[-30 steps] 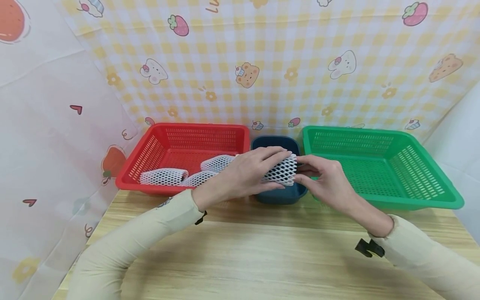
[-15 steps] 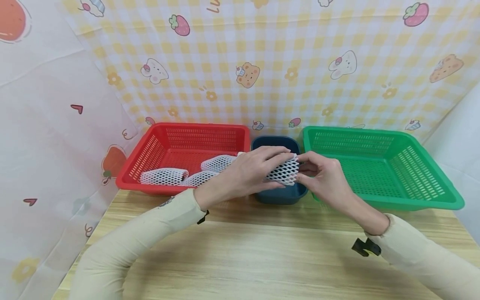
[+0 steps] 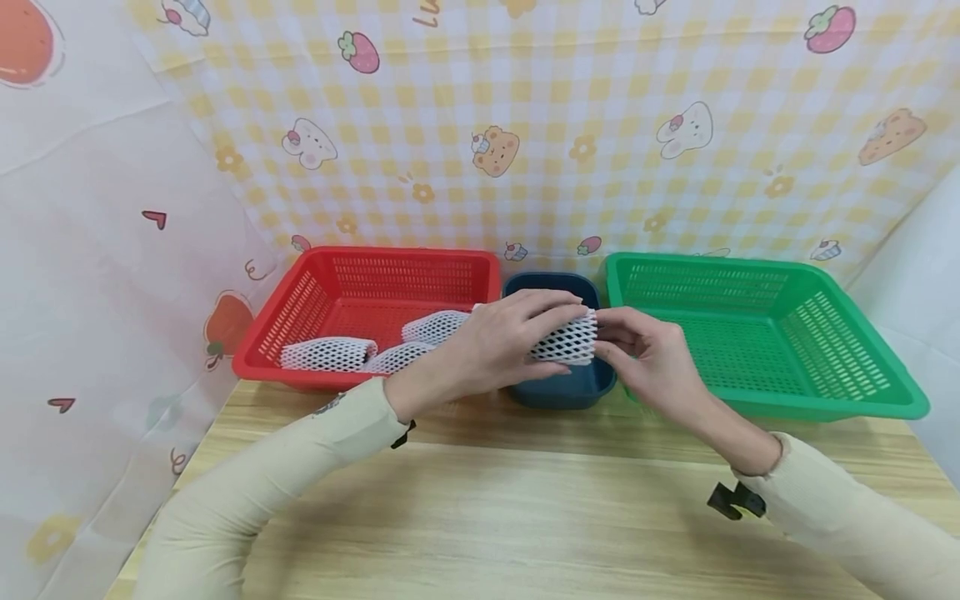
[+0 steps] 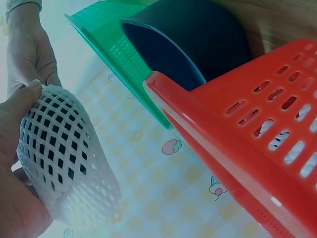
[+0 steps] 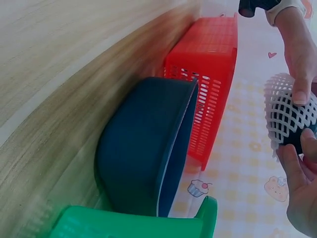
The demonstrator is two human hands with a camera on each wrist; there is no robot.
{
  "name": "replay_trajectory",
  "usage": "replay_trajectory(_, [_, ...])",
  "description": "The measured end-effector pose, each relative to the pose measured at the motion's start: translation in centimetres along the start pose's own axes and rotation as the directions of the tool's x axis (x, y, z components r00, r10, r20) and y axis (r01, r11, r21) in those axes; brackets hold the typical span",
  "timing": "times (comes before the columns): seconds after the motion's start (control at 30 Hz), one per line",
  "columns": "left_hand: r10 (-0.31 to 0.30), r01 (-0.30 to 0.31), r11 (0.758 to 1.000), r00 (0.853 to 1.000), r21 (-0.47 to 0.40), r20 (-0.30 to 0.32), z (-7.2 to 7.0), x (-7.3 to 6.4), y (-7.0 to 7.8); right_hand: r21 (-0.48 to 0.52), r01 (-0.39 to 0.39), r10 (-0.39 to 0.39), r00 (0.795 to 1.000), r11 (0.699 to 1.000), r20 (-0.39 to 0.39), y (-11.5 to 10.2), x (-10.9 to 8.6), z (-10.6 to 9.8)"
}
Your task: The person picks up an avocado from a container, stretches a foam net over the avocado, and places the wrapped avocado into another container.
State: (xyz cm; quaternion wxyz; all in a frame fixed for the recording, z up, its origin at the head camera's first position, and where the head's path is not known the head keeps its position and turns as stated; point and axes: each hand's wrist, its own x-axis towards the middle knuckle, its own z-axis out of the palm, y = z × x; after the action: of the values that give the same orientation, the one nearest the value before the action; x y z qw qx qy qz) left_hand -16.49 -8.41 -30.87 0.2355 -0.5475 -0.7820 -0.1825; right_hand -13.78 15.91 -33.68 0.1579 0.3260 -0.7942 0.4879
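Observation:
My left hand [image 3: 495, 346] grips a white foam fruit net [image 3: 567, 340] from above, over the dark blue bin. A dark, rounded object [image 5: 293, 140] shows through the mesh and at the net's end in the right wrist view; its kind cannot be told. With thumb and fingers, my right hand [image 3: 656, 354] pinches at the right end of the net. In the left wrist view the net [image 4: 64, 141] tapers away from the right hand's side. Several more white foam nets [image 3: 327, 354] lie in the red basket [image 3: 412, 255], partly covered by my left arm.
Between the red basket and a green basket [image 3: 795, 406] stands the dark blue bin [image 3: 558, 398]. All three sit toward the back of a wooden table [image 3: 480, 517]. A patterned cloth [image 3: 420, 100] hangs close behind them.
Both hands stay nearly in place over the bin. The fingers of my right hand shift slightly at the net's end, and the net's lower edge has moved up a little.

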Motion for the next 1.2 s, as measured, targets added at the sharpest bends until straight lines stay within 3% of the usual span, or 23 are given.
replay_trajectory(0.27, [0.024,-0.025,1.000,1.000,0.011,0.012,-0.1,0.2,-0.1,0.056,-0.032,0.033,0.999,0.998,-0.020,0.1,0.2,0.3])
replay_trajectory(0.6, [0.049,-0.049,0.999,0.999,0.010,-0.004,-0.1,0.4,-0.1,0.224,-0.059,0.060,0.998,0.973,0.000,0.2,0.1,0.8])
replay_trajectory(1.2, [0.053,-0.052,0.998,0.998,0.031,-0.018,0.0,0.8,0.1,0.232,-0.022,0.042,0.996,0.972,-0.081,0.5,0.1,1.4])
